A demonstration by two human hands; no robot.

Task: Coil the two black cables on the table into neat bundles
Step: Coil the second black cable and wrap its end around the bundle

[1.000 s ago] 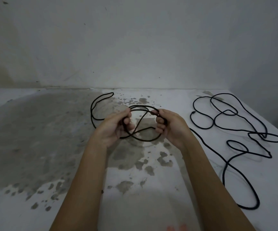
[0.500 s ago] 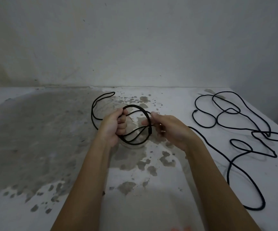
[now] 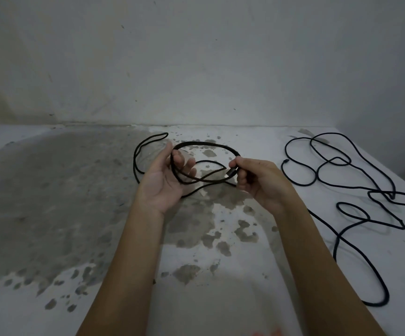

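Note:
One black cable is partly wound into loops in mid-air over the middle of the table. My left hand is turned palm up, fingers relaxed, with the loops draped across its fingers. My right hand pinches the right side of the same loops between thumb and fingers. A slack tail of this cable lies on the table behind my left hand. The second black cable sprawls in loose tangled curves on the right part of the table, untouched.
The white table has a large grey stained patch on its left and middle. A plain wall rises at the far edge. The table's right edge runs close beside the second cable.
My left hand has opened from a grip to palm up under the loops. My right hand moved right, stretching the coil wider and flatter.

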